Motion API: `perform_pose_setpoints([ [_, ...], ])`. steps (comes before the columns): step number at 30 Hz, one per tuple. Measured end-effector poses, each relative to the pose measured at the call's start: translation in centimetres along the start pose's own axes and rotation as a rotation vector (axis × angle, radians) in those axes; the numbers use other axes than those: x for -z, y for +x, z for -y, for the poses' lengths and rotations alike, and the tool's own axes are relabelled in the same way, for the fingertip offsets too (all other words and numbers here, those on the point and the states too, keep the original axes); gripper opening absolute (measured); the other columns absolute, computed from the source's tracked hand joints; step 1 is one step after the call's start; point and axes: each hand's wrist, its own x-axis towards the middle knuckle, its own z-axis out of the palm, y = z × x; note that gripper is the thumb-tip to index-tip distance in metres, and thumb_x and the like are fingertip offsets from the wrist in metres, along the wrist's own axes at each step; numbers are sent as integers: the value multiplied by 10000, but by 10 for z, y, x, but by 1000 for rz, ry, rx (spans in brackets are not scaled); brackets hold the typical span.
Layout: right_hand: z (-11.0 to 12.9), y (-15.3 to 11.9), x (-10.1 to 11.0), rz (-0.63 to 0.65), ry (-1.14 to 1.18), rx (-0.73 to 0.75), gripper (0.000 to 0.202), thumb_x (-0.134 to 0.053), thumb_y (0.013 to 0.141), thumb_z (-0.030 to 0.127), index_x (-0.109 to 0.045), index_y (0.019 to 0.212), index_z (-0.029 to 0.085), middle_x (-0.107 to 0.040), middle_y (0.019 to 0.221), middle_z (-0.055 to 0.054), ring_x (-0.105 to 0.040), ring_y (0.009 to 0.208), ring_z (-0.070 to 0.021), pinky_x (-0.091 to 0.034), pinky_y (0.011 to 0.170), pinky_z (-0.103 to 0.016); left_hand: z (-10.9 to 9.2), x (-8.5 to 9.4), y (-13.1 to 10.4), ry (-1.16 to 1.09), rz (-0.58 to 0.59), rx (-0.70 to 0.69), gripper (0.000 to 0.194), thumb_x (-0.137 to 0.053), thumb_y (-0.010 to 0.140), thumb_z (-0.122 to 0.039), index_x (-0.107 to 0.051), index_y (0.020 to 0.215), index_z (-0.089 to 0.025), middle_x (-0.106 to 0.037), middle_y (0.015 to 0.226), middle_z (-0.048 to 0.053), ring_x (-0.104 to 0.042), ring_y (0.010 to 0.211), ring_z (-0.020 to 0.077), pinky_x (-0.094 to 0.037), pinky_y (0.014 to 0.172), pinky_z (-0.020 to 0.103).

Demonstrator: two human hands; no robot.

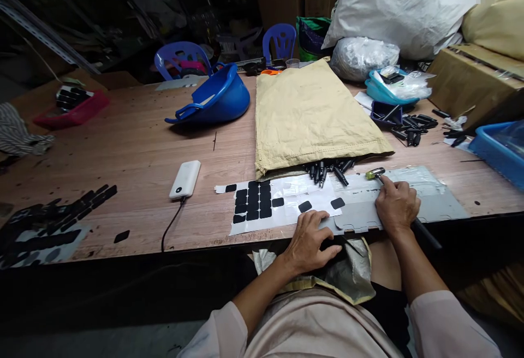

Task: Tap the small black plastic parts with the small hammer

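My right hand (397,205) is wrapped round a small hammer (375,173) with a yellowish face and a black handle, over a grey board (429,194) at the table's front edge. My left hand (311,243) hangs at that edge, fingers apart and nothing visible in them, beside a white sheet (286,216). Rows of black rounded pads (254,200) stick to the sheet, with a few single ones to their right. Black tube-like parts (321,171) spill from under a tan paper sack (315,112) just beyond the sheet.
Left of the sheet lies a white power bank (185,179) with a cable over the edge. A blue basin (221,99) lies tilted behind it. More black parts (413,126), a cardboard box (478,82) and a blue bin (499,150) are at right. An open sack (354,276) covers my lap.
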Motion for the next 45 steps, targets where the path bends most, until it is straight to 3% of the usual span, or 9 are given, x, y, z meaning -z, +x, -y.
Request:
perform_pose_setpoints([
  [5, 2, -1, -1, 0, -29, 8, 376, -522, 1013, 258, -782, 1284, 234, -651, 1061, -145, -429, 862, -213, -190, 711, -368, -13, 2, 68, 21, -82, 258, 202, -689, 978, -393, -730, 880, -222, -748, 935, 63, -668, 938, 232, -517, 879, 369],
  [10, 3, 0, 0, 13, -55, 2, 372, -516, 1028, 262, -776, 1294, 236, -651, 1055, -132, -432, 859, -202, -175, 714, -361, -22, 1, 153, 173, -4, 542, 420, -549, 1040, -530, -774, 1067, -176, -793, 1071, 127, -735, 984, 278, -552, 819, 348],
  [14, 3, -1, 1, 13, -40, 5, 366, -538, 1010, 256, -772, 1291, 232, -641, 1048, -133, -431, 863, -206, -187, 717, -362, -25, -3, 186, 279, 128, 619, 403, -587, 1013, -467, -806, 1113, -143, -792, 1159, 200, -744, 1098, 336, -563, 884, 379],
  [18, 4, -1, 1, 22, -27, -5, 370, -530, 1010, 259, -769, 1292, 245, -643, 1064, -129, -429, 871, -211, -197, 725, -363, -16, 3, 173, 259, 162, 600, 261, -635, 951, -345, -804, 1048, -172, -800, 1098, 162, -748, 1036, 315, -559, 829, 359],
  [25, 0, -2, -3, 9, -17, 6, 377, -554, 985, 250, -765, 1297, 239, -620, 1055, -127, -415, 865, -207, -195, 735, -365, 26, 44, 85, 101, 119, 233, 77, -765, 864, -270, -732, 890, -204, -735, 946, 39, -683, 921, 218, -527, 818, 307],
  [29, -1, -3, -4, -16, -26, 18, 376, -546, 982, 254, -769, 1285, 232, -616, 1033, -124, -414, 855, -203, -188, 724, -364, 47, 43, 52, 16, 59, 163, 109, -816, 841, -224, -737, 913, -207, -723, 965, 35, -671, 956, 219, -528, 864, 326],
  [33, 0, -2, -2, -20, -25, 11, 372, -528, 995, 270, -781, 1265, 231, -629, 1031, -125, -423, 843, -202, -202, 715, -362, 57, 26, 48, -44, -32, 157, 204, -877, 809, -235, -770, 981, -215, -727, 972, 41, -669, 972, 232, -522, 892, 353],
  [40, -10, 7, 1, 36, 95, -7, 397, -562, 955, 289, -792, 1276, 240, -668, 1021, -123, -509, 852, -223, -328, 722, -356, 63, 14, 53, -48, -43, 143, 169, -888, 810, -267, -816, 961, -240, -709, 906, 30, -657, 920, 228, -504, 863, 359],
  [45, 2, -20, 24, -25, 375, 131, 433, -507, 1010, 334, -724, 1370, 233, -717, 1074, -108, -644, 975, -247, -502, 832, -369, 65, 12, 52, -47, -35, 151, 181, -879, 826, -290, -832, 992, -236, -720, 928, 40, -663, 930, 232, -510, 860, 364],
])
